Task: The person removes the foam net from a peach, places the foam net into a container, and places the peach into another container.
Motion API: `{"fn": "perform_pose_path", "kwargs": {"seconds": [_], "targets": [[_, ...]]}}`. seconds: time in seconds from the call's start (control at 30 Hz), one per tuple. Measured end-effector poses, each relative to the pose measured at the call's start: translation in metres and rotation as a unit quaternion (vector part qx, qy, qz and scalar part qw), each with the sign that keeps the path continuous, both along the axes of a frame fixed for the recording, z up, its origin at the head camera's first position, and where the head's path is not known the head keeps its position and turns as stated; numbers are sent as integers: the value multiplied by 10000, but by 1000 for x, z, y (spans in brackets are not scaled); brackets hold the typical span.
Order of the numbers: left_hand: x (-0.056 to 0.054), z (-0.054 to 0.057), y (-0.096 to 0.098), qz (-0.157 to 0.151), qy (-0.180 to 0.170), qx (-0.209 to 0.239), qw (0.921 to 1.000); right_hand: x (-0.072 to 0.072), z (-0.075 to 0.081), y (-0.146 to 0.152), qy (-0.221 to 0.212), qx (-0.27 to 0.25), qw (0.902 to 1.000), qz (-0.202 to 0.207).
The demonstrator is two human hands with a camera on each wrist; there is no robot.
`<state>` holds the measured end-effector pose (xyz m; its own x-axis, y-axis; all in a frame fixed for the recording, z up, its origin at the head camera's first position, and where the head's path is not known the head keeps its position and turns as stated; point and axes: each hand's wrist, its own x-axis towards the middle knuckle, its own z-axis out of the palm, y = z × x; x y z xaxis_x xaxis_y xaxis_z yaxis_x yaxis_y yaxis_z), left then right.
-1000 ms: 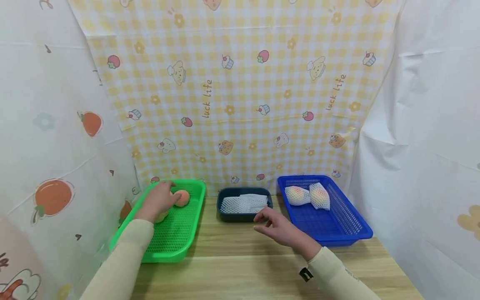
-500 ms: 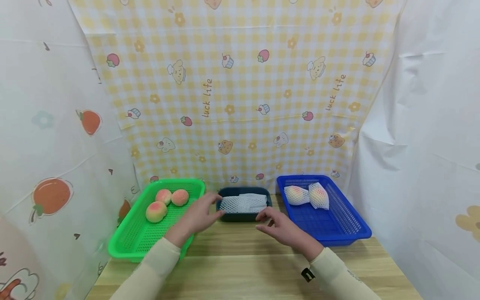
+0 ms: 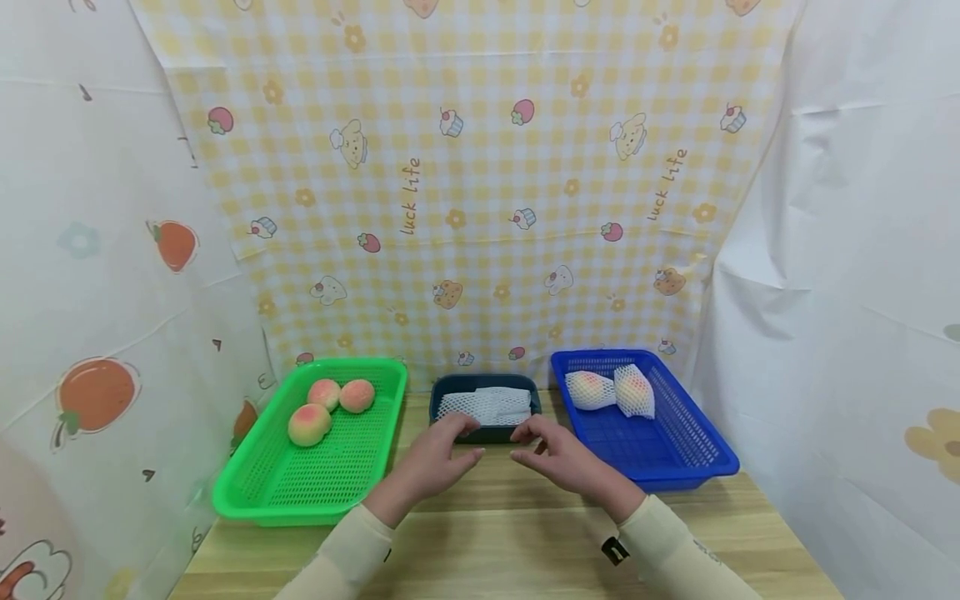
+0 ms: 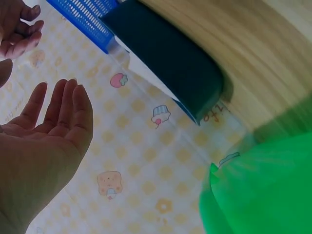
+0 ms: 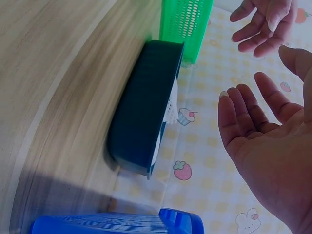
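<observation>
My left hand (image 3: 432,460) hovers before the dark teal box (image 3: 485,433), its fingers loosely bent and nothing in them. Facing it, my right hand (image 3: 564,460) is likewise relaxed and holds nothing. White foam net sleeves (image 3: 491,407) lie flat inside the box. In the left wrist view the left hand (image 4: 51,126) shows a bare palm, and the right wrist view shows the same of the right hand (image 5: 268,126). Three peaches, the nearest a yellow-pink peach (image 3: 309,425), sit in the green basket (image 3: 318,479) on the left.
At the right stands a blue basket (image 3: 648,462) with two netted peaches, one a peach in a foam net (image 3: 634,392). A checked cloth (image 3: 450,192) hangs right behind the containers. The wooden table (image 3: 495,542) extends toward me.
My left hand has left the green basket and moved right, bringing nothing along, to stop near the teal box. The right hand has stayed almost still.
</observation>
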<state>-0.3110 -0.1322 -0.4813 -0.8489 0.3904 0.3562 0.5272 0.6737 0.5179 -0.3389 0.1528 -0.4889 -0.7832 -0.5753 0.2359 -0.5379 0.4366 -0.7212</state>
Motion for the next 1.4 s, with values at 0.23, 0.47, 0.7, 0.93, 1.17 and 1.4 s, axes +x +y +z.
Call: {"fn": "perform_pose_path", "kwargs": {"seconds": [0.23, 0.47, 0.7, 0.93, 1.17, 1.4], "targets": [[-3, -4, 4, 13, -27, 93, 10000, 0, 0, 2, 13, 10, 10000, -12], [-6, -5, 12, -140, -15, 240, 9996, 3, 6, 6, 29, -12, 10000, -89], [-14, -2, 33, -342, 50, 266, 9990, 0, 13, 27, 247, -32, 9992, -329], [-26, -1, 62, -508, -183, 298, 9981, -1, 17, 66, 423, -122, 9948, -915], [-30, 4, 88, -547, -331, 316, 9975, -2, 21, 99, 414, -163, 9892, -1397], [-33, 8, 113, -693, -50, 237, 9973, -4, 22, 113, 548, -206, 9878, -1443]]}}
